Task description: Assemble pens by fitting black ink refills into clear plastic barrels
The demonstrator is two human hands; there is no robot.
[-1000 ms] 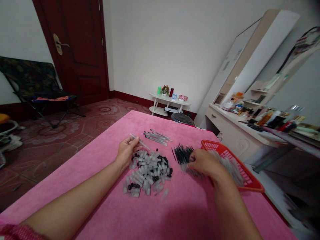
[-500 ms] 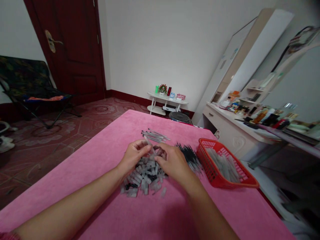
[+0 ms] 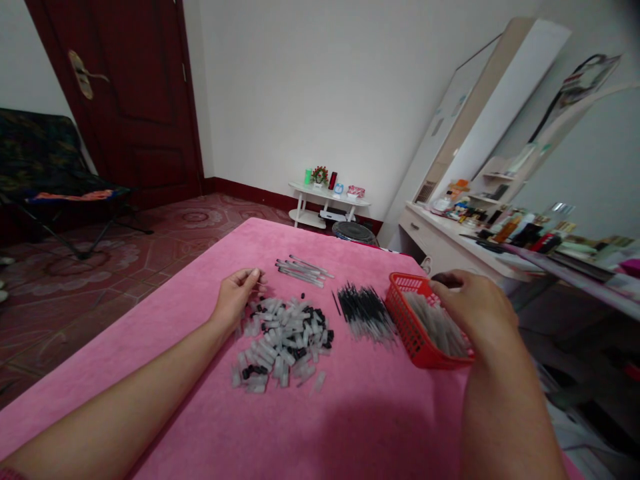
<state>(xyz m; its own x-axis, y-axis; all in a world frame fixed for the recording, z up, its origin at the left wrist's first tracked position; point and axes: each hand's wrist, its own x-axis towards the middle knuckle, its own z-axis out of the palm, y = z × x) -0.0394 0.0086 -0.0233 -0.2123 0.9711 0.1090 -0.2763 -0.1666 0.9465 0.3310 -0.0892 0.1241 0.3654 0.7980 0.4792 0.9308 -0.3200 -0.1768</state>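
My left hand rests beside the left edge of a pile of clear pen caps, with small black pieces mixed in. Its thumb and fingers are curled together; what they hold, if anything, is too small to make out. Over the right side of the red plastic basket is my right hand, thumb side toward the basket, its fingertips partly hidden. Translucent pen barrels fill the basket. Between pile and basket lies a bundle of black-ended pen refills. Several assembled-looking pens lie beyond the pile.
A pink cloth covers the table. To the right, a dressing table holds bottles and cosmetics. A small white stand is against the far wall, and a folding chair stands at left near the door.
My hands have come apart from above the pile, where they held a slim clear piece. The right has moved right to the basket; the left has shifted left. The view has turned slightly.
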